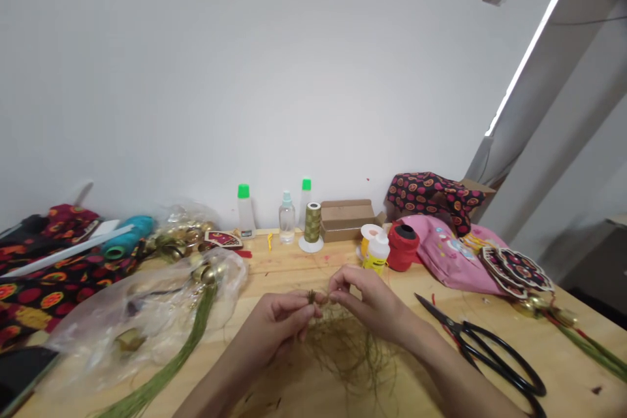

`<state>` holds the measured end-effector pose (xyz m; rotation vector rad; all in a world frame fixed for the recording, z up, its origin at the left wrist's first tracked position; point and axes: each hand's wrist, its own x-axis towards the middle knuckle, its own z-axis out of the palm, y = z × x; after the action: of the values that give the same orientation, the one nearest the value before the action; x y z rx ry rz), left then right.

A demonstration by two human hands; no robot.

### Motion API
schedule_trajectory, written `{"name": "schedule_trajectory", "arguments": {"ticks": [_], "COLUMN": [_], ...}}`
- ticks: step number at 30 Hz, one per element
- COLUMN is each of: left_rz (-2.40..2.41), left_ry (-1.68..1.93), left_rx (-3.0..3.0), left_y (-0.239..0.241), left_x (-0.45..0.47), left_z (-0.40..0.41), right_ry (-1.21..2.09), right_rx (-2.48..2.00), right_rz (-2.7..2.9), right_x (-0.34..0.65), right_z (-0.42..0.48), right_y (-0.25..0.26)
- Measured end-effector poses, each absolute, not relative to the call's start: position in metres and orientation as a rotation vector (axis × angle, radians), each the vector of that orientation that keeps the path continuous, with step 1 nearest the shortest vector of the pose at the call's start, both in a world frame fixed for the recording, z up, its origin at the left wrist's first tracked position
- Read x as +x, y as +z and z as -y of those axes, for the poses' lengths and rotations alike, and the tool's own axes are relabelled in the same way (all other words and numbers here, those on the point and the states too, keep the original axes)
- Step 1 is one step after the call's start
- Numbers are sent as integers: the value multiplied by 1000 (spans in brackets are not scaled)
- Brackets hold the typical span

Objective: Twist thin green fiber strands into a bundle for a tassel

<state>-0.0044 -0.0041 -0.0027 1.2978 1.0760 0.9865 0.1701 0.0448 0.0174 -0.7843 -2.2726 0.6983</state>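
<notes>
Over the middle of the wooden table (294,268), my left hand (279,326) and my right hand (367,300) meet. Both pinch a small bunch of olive-green threads (313,297) between their fingertips. Loose ends of the same thread (353,353) hang down and spread in a tangle between my wrists. The fingers of both hands are curled closed on the bunch.
Black scissors (484,353) lie to the right. A clear plastic bag (142,320) with gold bells and a green thread bundle (176,353) lies left. Behind are glue bottles (245,212), a thread spool (312,225), a cardboard box (347,219), a red spool (402,246), pink fabric (450,255) and patterned cloth (44,274).
</notes>
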Motion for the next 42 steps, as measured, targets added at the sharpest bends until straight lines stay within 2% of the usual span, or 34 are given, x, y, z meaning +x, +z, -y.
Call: {"name": "schedule_trajectory", "arguments": {"ticks": [5,11,14,17,23,28,37,42], "left_rz": [-1140,-1118,-1069,-1029,-978,-955,-1006,-1020], "left_ry": [873,1039,1122,1182,1181,1177,1038,1006], "left_rx": [1234,1093,1038,1014,975,984,1024,1028], "left_y": [-10,-1,4,5,2,-1,-9,-9], "left_x": [-8,-17,-19,-20,-16,-14,-8,-5], "left_z": [2,3,5,5,5,5,6,6], "right_ry": [751,786,715,730,1018,1540,1982,2033], "right_rx": [-808,-982,-945,-874,-917,-846,-719,-671], "right_rz": [2214,2436,2585,2496,2063,1748,920,832], "right_x": [179,202,206,201,176,160,155,153], "right_z": [-49,-52,-50,-48,-39,-26,-27,-28], "right_y": [14,11,12,14,6,3,-7,-6]}}
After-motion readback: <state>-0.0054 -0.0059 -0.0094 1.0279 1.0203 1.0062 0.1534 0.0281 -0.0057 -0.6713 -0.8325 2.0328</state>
